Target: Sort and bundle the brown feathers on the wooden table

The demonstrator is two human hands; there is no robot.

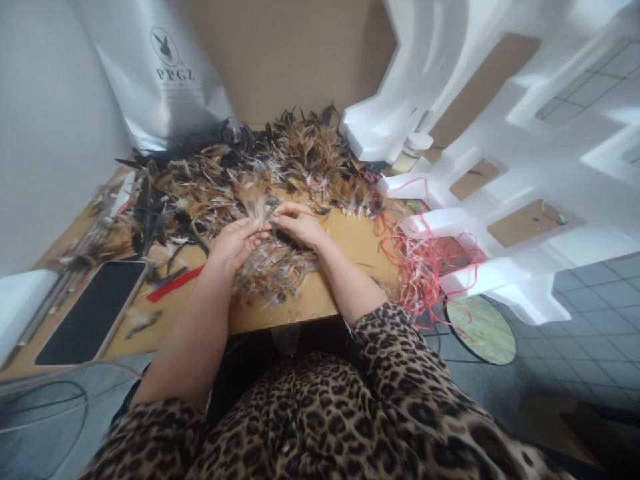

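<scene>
Both of my hands meet over the middle of the table [360,243]. My left hand [237,241] pinches the quill ends of a small bunch of brown feathers [254,200], whose tips fan away from me. Close against it, my right hand [300,223] has its thumb and forefinger pressed together at the side of the bunch; what lies between them is too small to make out. Below the hands is a loose pile of pale, fluffy feathers [275,270]. Behind them spreads a wide heap of brown and black feathers [200,177].
A phone [93,313] and a red strip [175,283] lie at left. Tangled red string [425,267] hangs over the right edge beside white foam packing [465,227]. A capped jar [413,152] stands back right, a silver bag [170,87] back left.
</scene>
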